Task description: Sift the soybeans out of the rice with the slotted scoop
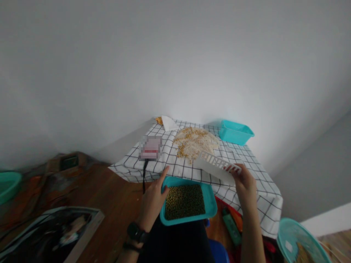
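My left hand (155, 197) holds the left rim of a turquoise tray (211, 204), the thumb over the edge and the index finger stretched out. Its other fingers are mostly hidden. Small green beans (185, 201) fill the tray, which rests at my lap by the table's front edge. In my right hand (245, 180) is one end of a white slotted plastic basket (216, 166), tilted on its side. The basket's far end is beside a spread pile of pale grains and yellow kernels (194, 142) on a checked cloth (170, 160).
At the table's back right stands a turquoise bin (236, 132). A blurred-out item (150, 148) with a black strap lies on the left. A white paper or cloth (169, 123) sits at the back. Another turquoise basin (298, 241) is low right; an open box (55, 233) is low left.
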Tool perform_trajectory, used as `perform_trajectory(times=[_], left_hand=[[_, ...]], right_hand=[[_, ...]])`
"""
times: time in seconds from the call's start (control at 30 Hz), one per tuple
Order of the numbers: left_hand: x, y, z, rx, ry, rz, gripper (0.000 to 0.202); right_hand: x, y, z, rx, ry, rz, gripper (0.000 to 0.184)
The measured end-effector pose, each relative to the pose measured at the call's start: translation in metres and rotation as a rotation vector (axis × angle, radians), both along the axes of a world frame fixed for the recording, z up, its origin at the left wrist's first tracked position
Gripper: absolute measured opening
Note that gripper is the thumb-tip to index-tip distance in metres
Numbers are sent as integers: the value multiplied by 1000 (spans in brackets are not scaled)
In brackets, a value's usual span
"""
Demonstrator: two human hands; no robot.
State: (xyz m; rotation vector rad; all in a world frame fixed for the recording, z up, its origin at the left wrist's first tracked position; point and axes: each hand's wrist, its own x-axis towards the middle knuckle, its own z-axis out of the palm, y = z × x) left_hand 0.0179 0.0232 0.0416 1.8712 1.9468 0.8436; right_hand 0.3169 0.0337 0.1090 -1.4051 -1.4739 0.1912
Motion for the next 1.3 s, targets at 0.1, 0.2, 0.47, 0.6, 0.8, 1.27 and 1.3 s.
perform_trajectory(times=[0.1,0.2,0.47,0.6,0.8,1.27,1.3], left_hand=[[0,0,-1,-9,10,8,68],[0,-1,-1,-15,32,8,68],[0,-1,0,-10,20,2,68],[-1,-1,-1,-5,11,-11,67],[-2,0,-4,18,-7,-15,68],[-1,-1,-2,-2,28,1,68],[-1,-1,-3,1,20,0,67]], right_hand=[[-1,4,-2,30,48,-29,23],[1,4,-5,75,155,-26,24],[1,4,-4,43,103,-46,25],[1,4,-4,26,70,-6,23],[0,3,-3,16,71,-5,24],[-25,14,4,42,58,48,20],[-24,13,3,40,65,65,20]])
